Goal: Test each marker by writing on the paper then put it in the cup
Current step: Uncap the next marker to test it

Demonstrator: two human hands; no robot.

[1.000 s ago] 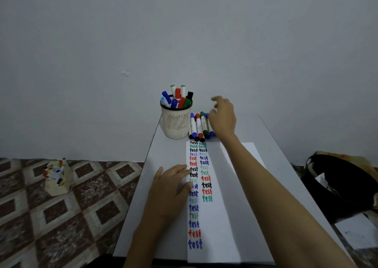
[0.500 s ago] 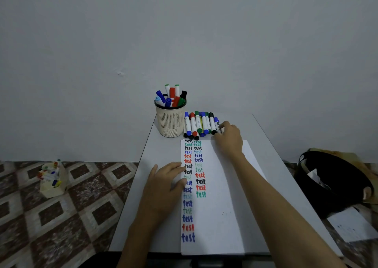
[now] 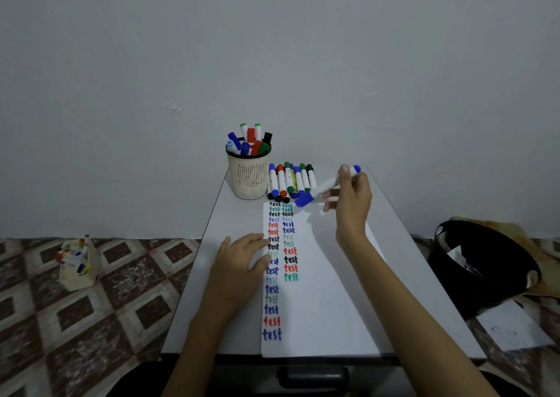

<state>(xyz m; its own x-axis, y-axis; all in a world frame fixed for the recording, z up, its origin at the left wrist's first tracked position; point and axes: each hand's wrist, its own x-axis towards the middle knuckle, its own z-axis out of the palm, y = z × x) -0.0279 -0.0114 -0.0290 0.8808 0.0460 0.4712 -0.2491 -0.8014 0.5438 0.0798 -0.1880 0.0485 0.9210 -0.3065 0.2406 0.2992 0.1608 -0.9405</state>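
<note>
My right hand [image 3: 351, 202] holds a blue marker [image 3: 321, 189] lifted above the table, its blue cap pointing down-left toward the top of the paper. The white paper [image 3: 327, 293] lies along the table and bears two columns of the word "test" in several colours. My left hand [image 3: 242, 263] lies flat on the paper's left edge, fingers spread. A row of several capped markers [image 3: 289, 181] lies at the far end of the paper. Left of them stands a cream mesh cup [image 3: 248, 175] with several markers in it.
The small grey table [image 3: 424, 260] stands against a pale wall. On the floor to the right is a black bin [image 3: 481, 263] with paper scraps, and a loose sheet [image 3: 512, 327]. On the patterned floor to the left sits a small box of markers [image 3: 77, 263].
My right hand moved from the row of markers, closed on the rightmost blue marker and lifted it off the table. My left hand has stayed on the paper.
</note>
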